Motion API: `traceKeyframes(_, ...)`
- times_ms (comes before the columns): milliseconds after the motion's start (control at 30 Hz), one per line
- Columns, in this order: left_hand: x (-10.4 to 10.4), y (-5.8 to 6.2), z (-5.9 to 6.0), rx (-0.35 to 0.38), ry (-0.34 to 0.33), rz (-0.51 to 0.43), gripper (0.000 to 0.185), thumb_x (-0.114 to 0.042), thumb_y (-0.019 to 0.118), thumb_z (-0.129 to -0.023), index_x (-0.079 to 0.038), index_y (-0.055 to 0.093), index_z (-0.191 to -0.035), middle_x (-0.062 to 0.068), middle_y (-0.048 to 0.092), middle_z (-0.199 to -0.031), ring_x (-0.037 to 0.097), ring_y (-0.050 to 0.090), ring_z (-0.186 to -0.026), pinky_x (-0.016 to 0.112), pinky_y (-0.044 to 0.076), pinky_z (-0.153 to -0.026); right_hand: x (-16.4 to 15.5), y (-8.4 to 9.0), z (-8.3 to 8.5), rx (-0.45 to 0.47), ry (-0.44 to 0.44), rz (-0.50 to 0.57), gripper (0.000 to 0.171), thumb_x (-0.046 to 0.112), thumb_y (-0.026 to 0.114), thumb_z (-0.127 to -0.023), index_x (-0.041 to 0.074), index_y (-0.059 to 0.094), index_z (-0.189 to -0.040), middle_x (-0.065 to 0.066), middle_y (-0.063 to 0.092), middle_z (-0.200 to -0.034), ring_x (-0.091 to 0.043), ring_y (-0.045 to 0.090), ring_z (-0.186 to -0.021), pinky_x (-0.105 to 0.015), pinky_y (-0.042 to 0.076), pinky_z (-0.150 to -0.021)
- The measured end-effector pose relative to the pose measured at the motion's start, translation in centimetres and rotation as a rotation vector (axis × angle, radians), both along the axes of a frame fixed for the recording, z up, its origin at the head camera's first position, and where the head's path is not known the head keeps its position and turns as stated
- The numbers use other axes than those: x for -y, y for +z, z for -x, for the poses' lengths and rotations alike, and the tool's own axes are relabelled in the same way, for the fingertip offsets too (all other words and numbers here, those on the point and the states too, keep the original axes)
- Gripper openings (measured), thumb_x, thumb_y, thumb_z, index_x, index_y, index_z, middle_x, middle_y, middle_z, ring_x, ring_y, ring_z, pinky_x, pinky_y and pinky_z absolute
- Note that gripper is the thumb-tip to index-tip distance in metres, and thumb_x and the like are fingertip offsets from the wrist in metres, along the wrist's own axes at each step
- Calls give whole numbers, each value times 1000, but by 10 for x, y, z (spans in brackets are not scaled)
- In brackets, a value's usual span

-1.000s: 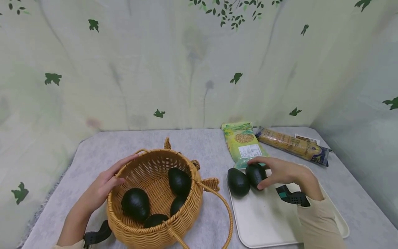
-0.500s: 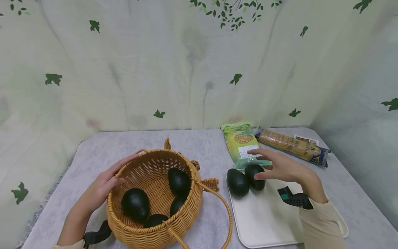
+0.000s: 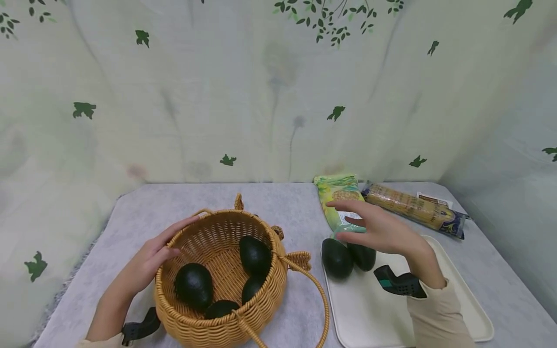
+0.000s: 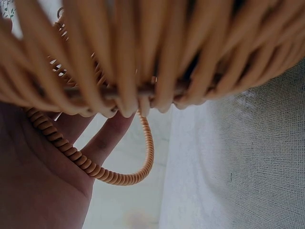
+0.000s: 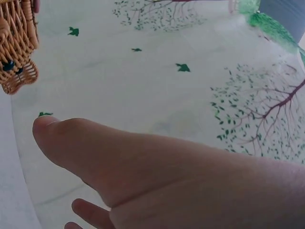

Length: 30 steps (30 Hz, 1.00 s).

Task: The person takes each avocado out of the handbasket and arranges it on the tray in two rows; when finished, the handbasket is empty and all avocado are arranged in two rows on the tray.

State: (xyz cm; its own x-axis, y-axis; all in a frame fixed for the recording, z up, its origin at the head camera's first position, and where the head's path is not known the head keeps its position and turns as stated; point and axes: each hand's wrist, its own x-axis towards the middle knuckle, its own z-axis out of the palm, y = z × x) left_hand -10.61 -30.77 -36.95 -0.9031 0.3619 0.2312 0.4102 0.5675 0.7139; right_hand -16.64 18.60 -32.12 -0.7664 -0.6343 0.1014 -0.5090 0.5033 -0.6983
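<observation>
A round wicker basket (image 3: 219,280) is placed on the grey bench (image 3: 283,203), at the left side of the head view. Its outer rim is touched by the left hand (image 3: 150,258), whose fingers are laid straight along the weave and are not curled round anything. In the left wrist view the palm (image 4: 38,176) is seen pressed against the woven wall, and a thin coiled handle loop (image 4: 128,167) passes beside the fingers. Four dark avocados are seen inside the basket: a large one (image 3: 194,285) near the left wall, one (image 3: 255,255) against the right wall, and two smaller ones (image 3: 222,308) lower down, partly hidden.

At the right side a pale tray (image 3: 370,309) is laid on the bench. Two more avocados (image 3: 337,258) are lying on its far left corner and are touching each other. The right hand (image 3: 378,231) is held in the air just above them, with the fingers spread and relaxed, and nothing is held by it; the second avocado (image 3: 362,256) is partly covered by it. In the right wrist view only the stretched thumb and the fingertips are shown against the printed backdrop.

Behind the tray a green packet (image 3: 337,198) and a long packet of dry noodles (image 3: 415,210) are lying flat on the bench, near each other.
</observation>
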Motion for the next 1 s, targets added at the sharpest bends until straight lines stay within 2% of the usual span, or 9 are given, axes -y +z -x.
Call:
traceKeyframes(200, 1, 1, 0, -3, 19, 17, 63, -4, 44, -102, -24, 38, -161, -21, 40, -159, -9, 46, -131, 33, 55, -88, 32, 20, 1, -114, 86, -43, 63, 27, 75, -96, 14, 50, -152, -6, 52, -153, -28, 51, -138, -46, 51, -104)
traceKeyframes(400, 1, 0, -1, 6, 9, 0, 64, -4, 44, -103, -30, 37, -161, -15, 41, -160, -8, 46, -131, 30, 55, -87, 63, 34, 2, -147, 198, -53, 59, 25, 73, -98, 14, 51, -151, -1, 52, -152, -21, 50, -140, -38, 49, -107)
traceKeyframes(633, 0, -2, -1, 21, 0, -9, 62, -7, 44, -105, -30, 37, -161, -14, 41, -161, -8, 46, -132, 31, 55, -87, 91, 40, 4, -203, 294, -81, 52, 25, 70, -100, 14, 54, -148, 0, 54, -150, -18, 52, -137, -37, 48, -108)
traceKeyframes(833, 0, -1, 0, 28, 19, -2, 64, -5, 44, -103, -32, 38, -161, -13, 41, -160, -6, 49, -128, 32, 56, -84, 117, 44, 7, -263, 361, -122, 48, 28, 67, -102, 18, 55, -147, 4, 56, -148, -12, 54, -133, -36, 47, -106)
traceKeyframes(1000, 0, -1, -1, 23, 16, -3, 65, -5, 45, -102, -31, 38, -161, -10, 41, -161, -6, 49, -129, 31, 55, -85, 138, 46, 7, -251, 428, -142, 47, 26, 66, -102, 15, 56, -147, 0, 58, -146, -15, 58, -127, -34, 48, -102)
